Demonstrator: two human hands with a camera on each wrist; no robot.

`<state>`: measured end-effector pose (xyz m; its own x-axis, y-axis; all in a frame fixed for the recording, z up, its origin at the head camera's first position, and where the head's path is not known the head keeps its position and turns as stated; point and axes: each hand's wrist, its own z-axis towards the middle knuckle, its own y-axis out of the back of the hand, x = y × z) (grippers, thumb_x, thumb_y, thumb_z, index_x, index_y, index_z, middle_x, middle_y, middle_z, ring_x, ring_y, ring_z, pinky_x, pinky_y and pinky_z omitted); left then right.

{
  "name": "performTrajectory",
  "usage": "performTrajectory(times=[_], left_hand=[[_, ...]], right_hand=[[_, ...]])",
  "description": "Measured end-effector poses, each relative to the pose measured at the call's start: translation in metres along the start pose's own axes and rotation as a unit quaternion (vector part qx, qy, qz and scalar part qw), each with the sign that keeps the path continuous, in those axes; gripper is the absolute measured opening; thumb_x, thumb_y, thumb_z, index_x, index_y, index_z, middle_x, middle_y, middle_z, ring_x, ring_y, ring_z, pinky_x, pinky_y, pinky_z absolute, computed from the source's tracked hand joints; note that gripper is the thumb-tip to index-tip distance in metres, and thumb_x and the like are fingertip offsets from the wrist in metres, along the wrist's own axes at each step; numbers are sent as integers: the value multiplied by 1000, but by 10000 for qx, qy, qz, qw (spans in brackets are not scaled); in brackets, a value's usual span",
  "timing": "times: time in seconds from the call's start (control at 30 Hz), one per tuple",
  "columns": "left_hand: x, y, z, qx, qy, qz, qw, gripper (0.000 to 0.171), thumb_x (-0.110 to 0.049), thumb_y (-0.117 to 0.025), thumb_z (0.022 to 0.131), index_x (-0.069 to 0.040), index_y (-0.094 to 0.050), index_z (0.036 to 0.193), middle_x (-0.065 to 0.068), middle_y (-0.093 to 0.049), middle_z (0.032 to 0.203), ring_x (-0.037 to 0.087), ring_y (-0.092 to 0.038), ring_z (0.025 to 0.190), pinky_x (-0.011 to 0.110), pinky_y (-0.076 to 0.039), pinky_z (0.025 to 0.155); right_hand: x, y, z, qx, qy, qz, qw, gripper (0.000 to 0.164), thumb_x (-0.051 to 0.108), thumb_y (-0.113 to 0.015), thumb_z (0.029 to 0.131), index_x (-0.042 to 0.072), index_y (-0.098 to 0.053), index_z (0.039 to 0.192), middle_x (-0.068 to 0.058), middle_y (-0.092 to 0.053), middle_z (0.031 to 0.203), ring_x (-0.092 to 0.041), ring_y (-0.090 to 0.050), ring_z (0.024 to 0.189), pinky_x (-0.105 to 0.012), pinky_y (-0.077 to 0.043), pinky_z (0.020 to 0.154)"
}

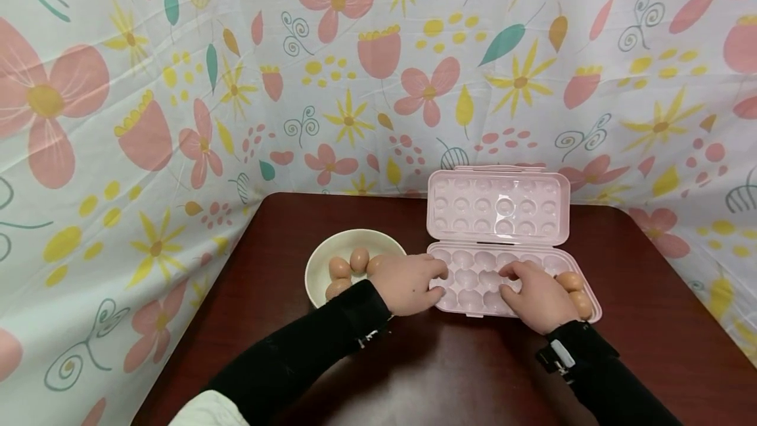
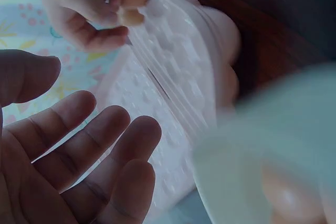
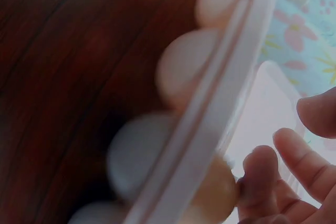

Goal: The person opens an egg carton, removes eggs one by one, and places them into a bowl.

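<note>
A pink egg carton (image 1: 473, 298) lies on the table with its clear lid (image 1: 498, 206) raised at the back. Two brown eggs (image 1: 576, 294) show in its right end. Over the carton is my right hand (image 1: 541, 298), thumb and fingers apart, holding nothing; in the right wrist view its fingers (image 3: 260, 177) are close to an egg (image 3: 214, 192). My left hand (image 1: 411, 284) hovers between the bowl and the carton's left end. Its relaxed fingers (image 2: 113, 129) hold nothing in the left wrist view. Several brown eggs (image 1: 359, 260) lie in the cream bowl (image 1: 316, 261), partly hidden by my left arm.
The dark red-brown table (image 1: 455, 367) extends in front of the carton and to both sides. A white cloth (image 1: 236, 123) with flower prints hangs behind the table and along its left side. The raised lid stands close to the cloth.
</note>
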<state>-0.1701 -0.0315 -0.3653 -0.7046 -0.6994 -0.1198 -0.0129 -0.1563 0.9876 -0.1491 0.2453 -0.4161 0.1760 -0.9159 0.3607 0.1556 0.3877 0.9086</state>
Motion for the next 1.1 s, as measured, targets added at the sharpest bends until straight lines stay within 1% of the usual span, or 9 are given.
performTrajectory(times=[0.17, 0.27, 0.37, 0.47, 0.57, 0.7, 0.9, 1.03, 1.1], left_hand=[[-20, -10, 11, 141, 22, -172, 9998, 25, -43, -57, 97, -34, -65, 119, -16, -65, 115, 6, -64, 87, 27, -50, 71], [-30, -15, 15, 207, 60, -192, 9996, 25, -44, -58, 96, -36, -65, 118, -19, -65, 112, 4, -63, 88, 29, -51, 72], [-36, -20, 17, 185, 29, -132, 9997, 24, -44, -59, 95, -37, -65, 116, -19, -65, 109, 3, -63, 92, 29, -50, 70], [-38, -26, 18, 145, 45, -71, 9999, 23, -44, -60, 93, -37, -66, 115, -20, -65, 107, 3, -63, 96, 29, -49, 69], [-39, -29, 18, 127, 99, -53, 9999, 24, -44, -60, 93, -38, -66, 115, -20, -66, 108, 3, -62, 100, 29, -50, 70], [-40, -32, 18, 104, 111, -67, 9999, 25, -44, -59, 93, -38, -66, 116, -20, -66, 109, 3, -62, 101, 28, -50, 71], [-43, -34, 19, 51, 68, -118, 9999, 25, -45, -59, 93, -38, -66, 116, -20, -66, 110, 3, -62, 101, 27, -50, 70], [-45, -34, 18, -23, 38, -160, 9999, 29, -44, -59, 93, -37, -63, 121, -18, -66, 112, 4, -62, 98, 26, -49, 69], [-45, -33, 18, -106, 19, -208, 9997, 33, -44, -59, 93, -36, -61, 126, -16, -66, 114, 4, -64, 96, 26, -49, 68]], right_hand=[[-7, 0, -2, 10, -169, -193, 9997, 26, 25, -62, 90, 13, -68, 112, -12, -67, 107, -17, -67, 80, -32, -49, 63], [-11, 0, -5, 71, -247, -314, 9992, 28, 26, -64, 88, 14, -69, 112, -12, -68, 108, -17, -66, 80, -34, -49, 60], [-16, 0, -10, 143, -270, -427, 9986, 25, 27, -66, 87, 15, -70, 109, -9, -70, 107, -16, -64, 78, -36, -48, 60], [-19, 0, -14, 72, -193, -505, 9985, 19, 29, -66, 89, 17, -70, 103, -3, -69, 101, -14, -61, 75, -38, -50, 64], [-20, -1, -17, -60, -109, -582, 9982, 16, 29, -66, 90, 18, -70, 100, -1, -69, 101, -16, -62, 76, -41, -52, 67], [-21, -2, -19, -208, -4, -716, 9972, 18, 28, -65, 91, 17, -72, 103, -3, -70, 108, -22, -67, 83, -46, -54, 70], [-22, -2, -22, -302, 27, -777, 9965, 19, 27, -64, 91, 17, -72, 104, -3, -71, 109, -24, -68, 88, -48, -54, 73], [-20, 2, -24, -309, 28, -754, 9967, 22, 28, -63, 92, 17, -71, 109, -4, -72, 109, -24, -68, 87, -50, -53, 74], [-16, 5, -23, -290, 15, -705, 9971, 26, 30, -63, 93, 17, -70, 115, -5, -73, 108, -22, -67, 81, -49, -53, 70]])
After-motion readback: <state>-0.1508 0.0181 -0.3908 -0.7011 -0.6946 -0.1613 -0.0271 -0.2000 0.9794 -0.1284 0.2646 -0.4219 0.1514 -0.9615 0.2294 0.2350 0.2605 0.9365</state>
